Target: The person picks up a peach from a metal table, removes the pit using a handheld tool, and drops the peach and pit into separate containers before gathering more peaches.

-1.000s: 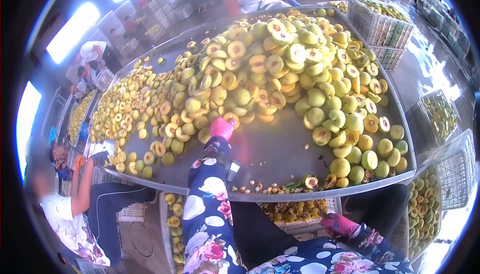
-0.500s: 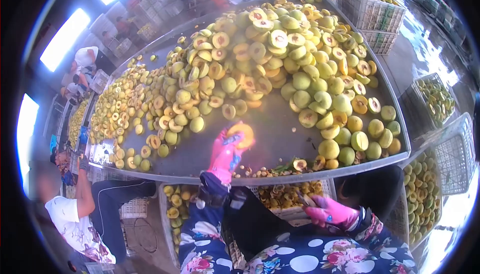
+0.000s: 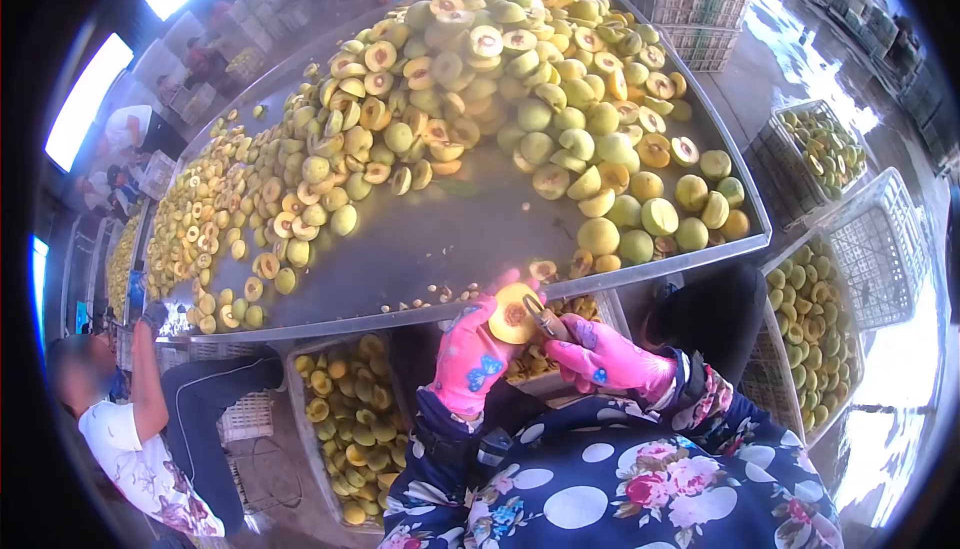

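Both my hands wear pink gloves and meet just past the near edge of the metal table (image 3: 470, 239). A halved yellow fruit (image 3: 511, 315), its cut face with the brown centre turned up, is held in my left hand (image 3: 472, 354). My right hand (image 3: 610, 354) is closed around the handle of a small pitting tool (image 3: 545, 320), whose curved metal loop is at the fruit's cut face. Beyond them a large heap of halved fruit (image 3: 560, 139) covers much of the table.
Below the table edge are crates of fruit at left (image 3: 350, 419) and right (image 3: 815, 339), and a crate under my hands. An empty white crate (image 3: 870, 249) leans at the right. Stacked crates (image 3: 680, 9) stand behind. A co-worker (image 3: 150, 439) sits at the left.
My left hand has come back from over the table with the fruit half. My right hand has risen with the tool to meet it. The view has shifted.
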